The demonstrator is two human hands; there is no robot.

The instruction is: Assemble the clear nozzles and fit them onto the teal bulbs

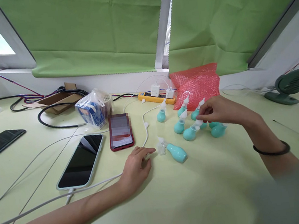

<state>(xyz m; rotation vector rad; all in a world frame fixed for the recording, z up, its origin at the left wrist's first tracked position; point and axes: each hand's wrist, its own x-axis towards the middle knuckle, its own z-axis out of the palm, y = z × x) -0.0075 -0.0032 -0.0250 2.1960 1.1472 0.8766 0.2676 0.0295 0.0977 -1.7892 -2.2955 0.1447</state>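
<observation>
Several small teal squeeze bulbs with clear tips (179, 126) stand in a cluster on the pale green table (202, 192). One teal bulb (176, 152) lies on its side nearer me. My right hand (216, 111) hovers over the cluster, its fingertips pinched on the clear tip of an upright bulb (192, 131). My left hand (135, 165) rests flat on the table just left of the lying bulb, index finger stretched toward it, holding nothing.
Two phones (81, 161) (120, 131) lie left of my hand, with white cables (41, 203) running across. A dark tablet (0, 141) lies far left. A bagged carton (92, 109), cardboard box (56, 101), power strip (155, 97), pink bubble wrap (196, 83) and green fan (290, 85) line the back.
</observation>
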